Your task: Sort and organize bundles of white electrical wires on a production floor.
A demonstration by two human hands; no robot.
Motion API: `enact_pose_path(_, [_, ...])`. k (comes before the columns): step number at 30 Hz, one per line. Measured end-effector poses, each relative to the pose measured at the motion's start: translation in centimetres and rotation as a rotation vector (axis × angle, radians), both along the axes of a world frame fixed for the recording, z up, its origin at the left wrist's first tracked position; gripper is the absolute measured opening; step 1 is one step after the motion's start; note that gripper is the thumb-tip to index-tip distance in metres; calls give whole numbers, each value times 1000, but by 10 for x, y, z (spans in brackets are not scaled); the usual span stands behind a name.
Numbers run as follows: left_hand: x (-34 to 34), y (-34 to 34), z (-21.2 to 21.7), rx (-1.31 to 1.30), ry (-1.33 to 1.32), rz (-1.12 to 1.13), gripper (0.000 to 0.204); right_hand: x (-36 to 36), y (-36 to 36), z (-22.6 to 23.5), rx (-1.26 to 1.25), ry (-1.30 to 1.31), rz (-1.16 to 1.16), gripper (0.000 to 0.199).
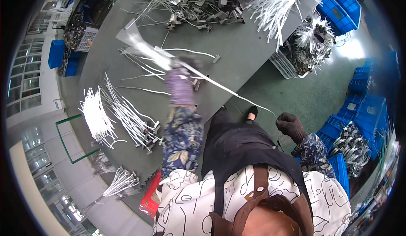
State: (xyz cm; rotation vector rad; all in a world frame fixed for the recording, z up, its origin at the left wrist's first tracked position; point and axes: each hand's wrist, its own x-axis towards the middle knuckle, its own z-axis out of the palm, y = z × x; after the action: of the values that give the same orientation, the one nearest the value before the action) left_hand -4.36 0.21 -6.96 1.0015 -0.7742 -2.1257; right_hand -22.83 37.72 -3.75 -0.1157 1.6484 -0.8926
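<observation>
My right hand [292, 126], in a dark knitted glove, is closed in a pinch on the end of a thin white wire [237, 94]. The wire stretches through the air up to my left hand [186, 64], which reaches out over the grey table. That hand is smeared by motion, as is the broad white bunch of strands [146, 49] at its fingers, so its grip cannot be made out. Around it lie loose white wires [146, 90] with small metal-coloured end pieces. Nearer on the left are a sheaf of white wires [96, 115] and a bundle with end pieces [133, 117].
A heap of wired metal parts [207, 3] and a white wire bunch [281, 7] cover the table's [237, 45] far side. Filled crates [287, 64] and blue bins [366, 117] stand on the right. A red container [150, 195] sits at lower left.
</observation>
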Motion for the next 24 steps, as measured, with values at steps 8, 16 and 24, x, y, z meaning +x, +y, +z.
enact_pose_path(8, [-20, 42, 35, -242, -447, 7, 21, 11, -192, 38, -370, 95, 320, 57])
enact_pose_path(16, [29, -30, 29, -300, -439, -25, 31, -74, -334, 8, -431, 1282, 460, 55])
enact_pose_path(24, [-45, 31, 30, 179, 211, -38, 25, -38, -242, 43, -431, 129, -190, 14])
